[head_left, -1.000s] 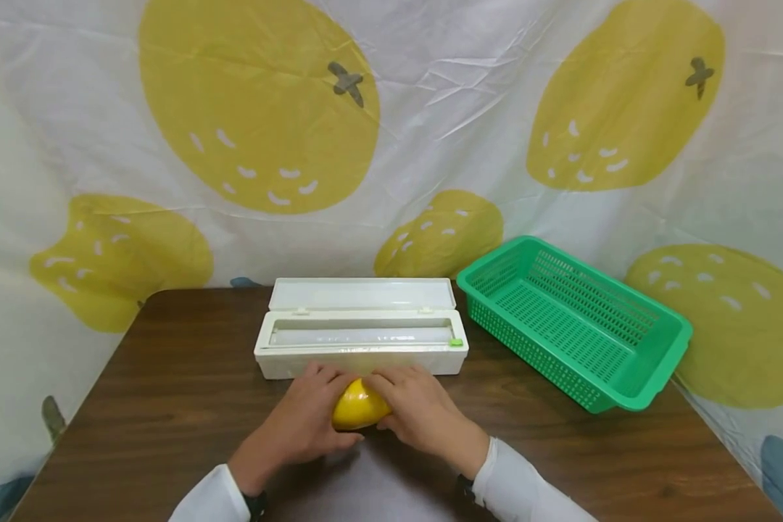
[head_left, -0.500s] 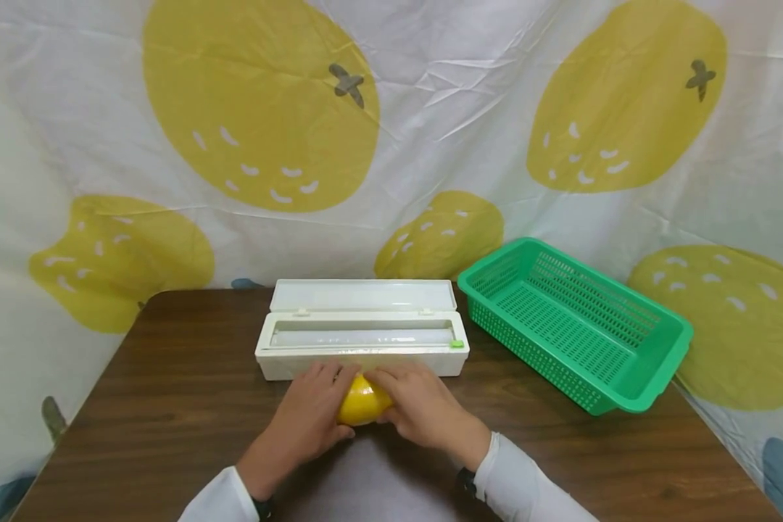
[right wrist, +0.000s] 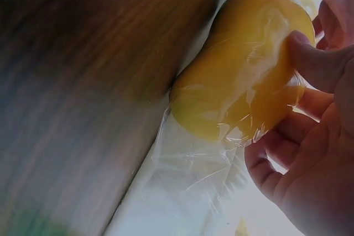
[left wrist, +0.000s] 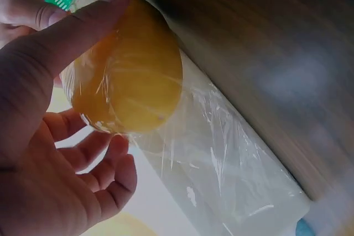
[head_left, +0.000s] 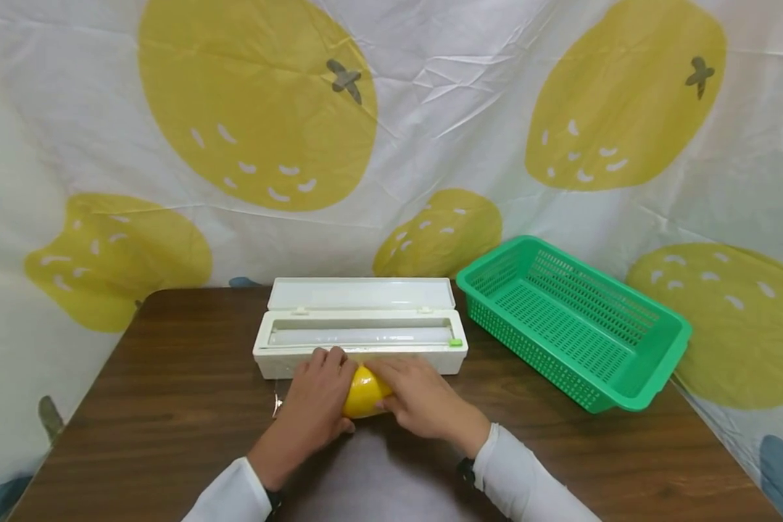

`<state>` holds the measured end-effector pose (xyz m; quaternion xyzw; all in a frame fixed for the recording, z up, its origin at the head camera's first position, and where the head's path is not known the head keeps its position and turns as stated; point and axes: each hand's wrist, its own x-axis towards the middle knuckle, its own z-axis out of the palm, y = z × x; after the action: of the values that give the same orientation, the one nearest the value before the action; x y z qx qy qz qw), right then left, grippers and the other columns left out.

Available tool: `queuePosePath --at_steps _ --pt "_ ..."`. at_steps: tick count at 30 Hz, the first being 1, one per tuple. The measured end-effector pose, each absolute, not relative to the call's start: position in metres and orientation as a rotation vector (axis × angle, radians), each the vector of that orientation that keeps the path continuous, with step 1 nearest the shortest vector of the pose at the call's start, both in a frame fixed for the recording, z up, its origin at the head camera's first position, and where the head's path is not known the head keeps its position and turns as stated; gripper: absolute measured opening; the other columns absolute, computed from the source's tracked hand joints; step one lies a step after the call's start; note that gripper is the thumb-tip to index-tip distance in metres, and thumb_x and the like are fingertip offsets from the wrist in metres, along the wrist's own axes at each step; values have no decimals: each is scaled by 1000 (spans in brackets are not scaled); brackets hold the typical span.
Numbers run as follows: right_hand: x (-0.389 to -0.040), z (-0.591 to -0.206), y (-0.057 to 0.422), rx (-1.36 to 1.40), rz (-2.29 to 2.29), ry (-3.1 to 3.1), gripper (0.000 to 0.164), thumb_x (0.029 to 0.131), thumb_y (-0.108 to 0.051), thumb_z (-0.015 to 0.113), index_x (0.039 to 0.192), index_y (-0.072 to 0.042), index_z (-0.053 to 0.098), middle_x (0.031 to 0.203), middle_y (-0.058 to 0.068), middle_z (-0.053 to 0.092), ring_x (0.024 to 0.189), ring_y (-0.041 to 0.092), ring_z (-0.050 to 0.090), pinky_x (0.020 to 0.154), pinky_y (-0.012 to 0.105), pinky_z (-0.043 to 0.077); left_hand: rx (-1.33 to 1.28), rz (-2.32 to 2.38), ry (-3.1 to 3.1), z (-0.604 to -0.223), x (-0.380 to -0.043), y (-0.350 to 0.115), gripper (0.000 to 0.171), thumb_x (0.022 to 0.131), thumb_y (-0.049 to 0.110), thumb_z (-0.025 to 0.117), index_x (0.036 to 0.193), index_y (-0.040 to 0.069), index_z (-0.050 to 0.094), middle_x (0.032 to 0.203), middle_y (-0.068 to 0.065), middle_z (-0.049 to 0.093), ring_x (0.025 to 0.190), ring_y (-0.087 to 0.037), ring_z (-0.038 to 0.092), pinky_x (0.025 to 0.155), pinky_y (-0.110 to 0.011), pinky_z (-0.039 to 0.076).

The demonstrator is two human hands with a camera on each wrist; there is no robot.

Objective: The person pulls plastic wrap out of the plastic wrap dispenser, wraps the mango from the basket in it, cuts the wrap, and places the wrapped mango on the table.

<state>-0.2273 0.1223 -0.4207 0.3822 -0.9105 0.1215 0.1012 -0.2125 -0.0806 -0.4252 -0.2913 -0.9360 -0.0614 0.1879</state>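
A smooth yellow fruit [head_left: 364, 392], rounded with a narrower waist in the right wrist view, sits between my two hands in front of the cling film box [head_left: 444, 362]. Clear cling film [left wrist: 221, 153] covers its skin and stretches from it back over the box. My left hand [head_left: 316, 399] grips the fruit's left side, thumb laid along it and fingers curled at the film behind. On the other side my right hand [head_left: 424, 399] holds it, with the thumb [right wrist: 312, 62] pressed on the near face. Fingertips behind the fruit are partly hidden in the head view.
The box lid [head_left: 362, 293] stands open at the back, showing the film roll [head_left: 359, 336] inside and a green slider [head_left: 455, 343] at its right end. A green perforated basket [head_left: 528, 359] stands to the right. Behind the brown table [head_left: 163, 391] hangs a lemon-print cloth [head_left: 444, 123].
The fruit has shifted slightly right and toward the box, turning a little between the hands. My left hand has moved forward and right. A loose film edge now shows left of the left hand.
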Motion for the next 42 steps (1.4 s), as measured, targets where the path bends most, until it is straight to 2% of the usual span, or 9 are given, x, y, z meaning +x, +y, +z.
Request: queuePosePath --at_steps 6,9,13,20,23,28,33,38,42 --pt "-230 -420 122 1133 420 -2702 60 87 -27 73 140 -9 53 133 8 65 119 20 56 98 46 47 -868 -205 -2559 -426 -216 -84 86 44 35 98 112 2 58 95 -15 59 83 -32 54 71 -46 52" --pt "-232 -420 123 1096 530 -2702 61 83 -29 76 136 -8 55 123 7 69 105 18 61 92 43 52 -900 -278 -2511 -428 -218 -87 85 44 31 98 114 6 58 97 -15 63 84 -32 57 72 -47 54" --pt "-233 -421 124 1014 647 -2689 53 77 -33 82 118 -7 60 103 4 70 83 14 59 76 37 55 -938 -337 -2483 -429 -220 -90 80 46 29 98 112 6 60 99 -14 66 85 -32 58 73 -48 55" --pt "-226 -418 124 1026 429 -2594 48 80 -37 79 113 -6 64 118 9 63 96 21 58 84 39 56 -958 -411 -2501 -425 -222 -95 76 48 29 97 112 4 65 102 -13 71 88 -31 61 80 -49 55" --pt "-221 -415 123 1011 285 -2562 51 79 -41 79 114 -8 62 115 9 60 94 21 55 81 39 56 -965 -446 -2527 -422 -222 -96 74 50 28 96 114 5 66 103 -12 73 89 -30 62 81 -48 56" --pt "-216 -412 120 1017 166 -2570 65 71 -43 85 121 -12 59 105 5 61 90 20 56 81 41 53 -949 -509 -2613 -420 -224 -99 71 55 26 94 118 7 68 110 -11 73 95 -28 62 86 -48 55" --pt "-216 -417 118 993 59 -2590 76 62 -43 90 122 -14 56 108 5 59 94 23 57 85 42 52 -950 -530 -2640 -421 -225 -99 71 58 26 92 121 7 67 110 -10 73 94 -27 61 84 -47 54" --pt "-218 -422 117 972 6 -2599 81 57 -45 92 121 -14 54 107 5 58 91 23 56 80 40 53 -965 -553 -2631 -423 -226 -99 72 57 25 91 123 10 66 104 -6 74 87 -24 60 77 -44 54" --pt "-220 -424 119 978 2 -2590 84 54 -41 94 121 -13 54 107 6 57 90 23 56 79 39 53 -966 -592 -2641 -424 -227 -98 72 58 23 91 123 9 64 106 -6 73 89 -23 59 80 -45 53"
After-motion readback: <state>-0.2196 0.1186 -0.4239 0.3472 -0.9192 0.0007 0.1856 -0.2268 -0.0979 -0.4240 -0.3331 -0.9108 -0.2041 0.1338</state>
